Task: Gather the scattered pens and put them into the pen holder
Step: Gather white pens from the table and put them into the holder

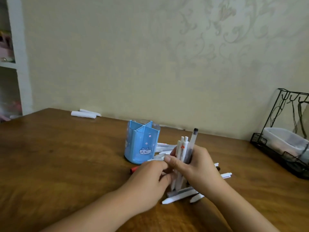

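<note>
On the wooden table [66, 156], slightly right of the middle, a bundle of pens [184, 151] is held upright by the right hand [195, 166], whose fingers are curled round the barrels and pressed together; two white clicker tops and one clear pen with a dark cap stand above the grip. Just left of it, the left hand [150, 178] is seen with its fingers bent inward towards the bundle and touching the right thumb; whether a pen is pinched there cannot be told. A red pen [135, 169] lies partly hidden at the far side of the left hand. Several loose white pens [182, 195] lie flat on the table at the near side of the hands, and others are scattered to the right and on the far side of the hands. The blue pen holder [142, 143], divided into compartments and marked with a small cat face, stands upright just beyond and to the left of the hands. Far left, near the wall, rolled white papers [84, 113] lie. At the right edge, a black wire rack [284, 139] with a clear plastic box is seen.
</note>
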